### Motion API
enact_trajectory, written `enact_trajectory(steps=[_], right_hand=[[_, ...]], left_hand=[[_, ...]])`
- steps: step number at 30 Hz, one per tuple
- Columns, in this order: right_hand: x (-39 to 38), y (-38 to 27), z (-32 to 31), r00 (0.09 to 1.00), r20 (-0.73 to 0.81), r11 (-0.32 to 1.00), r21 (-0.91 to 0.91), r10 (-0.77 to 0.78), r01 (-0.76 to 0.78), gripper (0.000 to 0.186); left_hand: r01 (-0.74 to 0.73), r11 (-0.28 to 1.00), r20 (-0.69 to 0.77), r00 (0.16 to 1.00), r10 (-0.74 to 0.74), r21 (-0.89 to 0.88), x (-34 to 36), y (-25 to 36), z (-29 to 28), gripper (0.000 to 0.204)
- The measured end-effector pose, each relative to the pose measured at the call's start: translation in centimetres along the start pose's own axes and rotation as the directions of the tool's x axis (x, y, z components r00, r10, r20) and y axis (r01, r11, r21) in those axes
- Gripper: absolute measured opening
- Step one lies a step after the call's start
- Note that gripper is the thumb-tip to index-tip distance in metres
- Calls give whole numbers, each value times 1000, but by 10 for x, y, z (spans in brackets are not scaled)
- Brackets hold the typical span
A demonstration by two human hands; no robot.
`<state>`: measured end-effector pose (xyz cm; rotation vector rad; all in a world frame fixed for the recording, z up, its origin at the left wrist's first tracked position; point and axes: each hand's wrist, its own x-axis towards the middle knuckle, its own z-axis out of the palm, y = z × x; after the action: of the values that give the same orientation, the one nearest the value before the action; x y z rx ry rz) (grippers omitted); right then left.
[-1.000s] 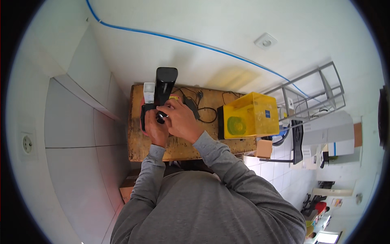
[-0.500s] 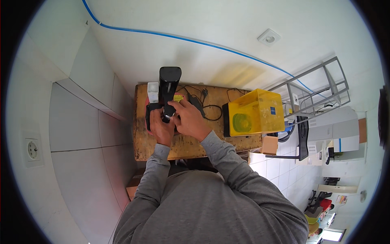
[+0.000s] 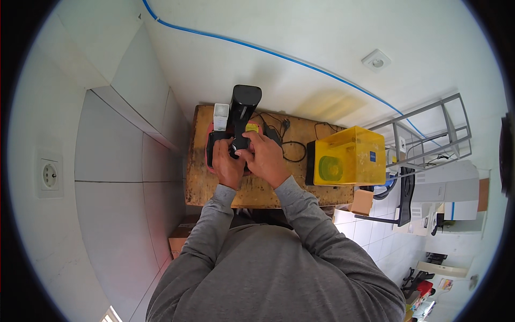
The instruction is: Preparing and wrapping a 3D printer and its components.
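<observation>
**Scene slides right in view; both hands stay at the black upright device (image 3: 245, 96)**

Compared with a second ago, everything on the table lies further right in the picture, and the right hand's fingertips have shifted slightly right along the device.

Largest is the one wooden table (image 3: 257, 198), set against the wall. One grey metal rack (image 3: 465, 115) stands beyond its right end. One yellow see-through box (image 3: 351, 150) with a black side sits on the table's right part, a single green round thing (image 3: 330, 168) showing in it.

The device rises at the table's left part, over one red base (image 3: 210, 130). Two cardboard boxes show: one just off the table's right front corner (image 3: 362, 202), one low at its left (image 3: 178, 239).

Two hands work close together at the device's front. The left hand (image 3: 227, 169) has its fingers side by side and bent; whether it grips anything, I cannot tell. The right hand (image 3: 266, 158) has thumb and forefinger about the dark front part; the exact pinch is unclear.

One narrow white box (image 3: 220, 117) stands just left of the device, one black power brick (image 3: 272, 135) lies to its right. Two wall sockets show, one left (image 3: 50, 174), one upper right (image 3: 376, 60). Smallest is one shiny part (image 3: 234, 147) between the hands.
</observation>
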<state>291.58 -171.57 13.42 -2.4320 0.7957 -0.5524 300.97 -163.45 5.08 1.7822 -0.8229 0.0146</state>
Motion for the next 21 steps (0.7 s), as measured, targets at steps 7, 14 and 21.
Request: enact_trajectory(steps=[7, 14, 21], right_hand=[[-2, 2, 7, 999, 20, 999, -4, 36, -36, 50], [-3, 3, 11, 999, -26, 999, -22, 44, -45, 47], [-25, 1, 4, 994, -109, 980, 197, 26, -4, 47]], left_hand=[[-7, 1000, -31, 999, 7, -2, -2, -4, 4, 38], [14, 1000, -27, 1000, -14, 8, -2, -5, 5, 37], [-41, 995, 22, 999, 40, 86, 1, 4, -3, 49]])
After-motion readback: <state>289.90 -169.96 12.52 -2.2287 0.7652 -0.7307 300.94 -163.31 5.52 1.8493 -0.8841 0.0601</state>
